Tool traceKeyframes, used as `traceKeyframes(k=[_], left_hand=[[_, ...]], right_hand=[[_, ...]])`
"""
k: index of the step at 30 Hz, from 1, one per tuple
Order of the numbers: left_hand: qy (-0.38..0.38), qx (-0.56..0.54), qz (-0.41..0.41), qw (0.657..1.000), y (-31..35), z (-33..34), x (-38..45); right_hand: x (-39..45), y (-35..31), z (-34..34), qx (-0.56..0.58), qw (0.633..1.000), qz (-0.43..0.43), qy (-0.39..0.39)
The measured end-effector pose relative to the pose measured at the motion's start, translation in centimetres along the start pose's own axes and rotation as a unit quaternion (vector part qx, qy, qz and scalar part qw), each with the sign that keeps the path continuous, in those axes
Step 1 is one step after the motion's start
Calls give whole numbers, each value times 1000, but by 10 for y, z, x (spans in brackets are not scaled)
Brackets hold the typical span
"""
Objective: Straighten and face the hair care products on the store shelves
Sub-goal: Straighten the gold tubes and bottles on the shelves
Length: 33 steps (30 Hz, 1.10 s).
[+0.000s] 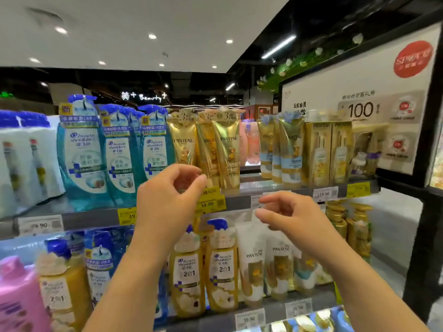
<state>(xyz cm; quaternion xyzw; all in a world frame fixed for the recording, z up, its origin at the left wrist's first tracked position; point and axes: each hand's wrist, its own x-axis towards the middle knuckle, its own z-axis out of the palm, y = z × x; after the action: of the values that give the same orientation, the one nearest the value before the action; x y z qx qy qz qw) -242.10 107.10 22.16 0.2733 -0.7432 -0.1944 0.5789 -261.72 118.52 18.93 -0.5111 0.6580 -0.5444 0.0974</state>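
Observation:
Gold Pantene tubes [226, 152] stand upright in a row on the upper shelf [275, 185]. Teal Head & Shoulders bottles [84, 154] stand to their left. More gold tubes with blue tops [291, 149] and gold Pantene boxes [320, 152] stand to the right. My left hand [165, 195] hovers in front of the leftmost gold tube's foot, fingers loosely curled, holding nothing. My right hand [294, 214] hangs lower, before the shelf edge, fingers also loosely curled and empty. On the lower shelf stand yellow 2-in-1 bottles [221, 269] and white Pantene tubes [254, 262].
Yellow and white price tags [211, 202] line the shelf edges. White packs [21, 159] fill the far left, a pink bottle [16, 300] sits at bottom left. A black-framed promotional sign [359, 111] borders the shelves on the right.

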Motion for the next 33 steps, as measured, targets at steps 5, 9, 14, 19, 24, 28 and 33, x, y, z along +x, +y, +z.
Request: traceKeyframes(k=[5,9,14,19,24,28,33], left_hand=[[-26,117,79,990,-1,-10,76],[-46,169,99,980,-1,-3,121],[-90,183,91,975,4,15,157],[-144,254,118,949,7,31,181],[-214,199,61,954,5,37,198],[-252,181,28,950,4,44,202],[-267,112,-53,956,0,50,208]], right_hand=[[74,-23,11,-23,998,-52,33],[123,-18,29,-84,993,-60,56],[156,-10,38,-113,993,-21,19],[171,-1,40,-69,996,-35,-44],[180,5,24,-76,995,-36,-61],[189,10,12,-90,992,-35,-79],[192,13,5,-115,988,-52,-85]])
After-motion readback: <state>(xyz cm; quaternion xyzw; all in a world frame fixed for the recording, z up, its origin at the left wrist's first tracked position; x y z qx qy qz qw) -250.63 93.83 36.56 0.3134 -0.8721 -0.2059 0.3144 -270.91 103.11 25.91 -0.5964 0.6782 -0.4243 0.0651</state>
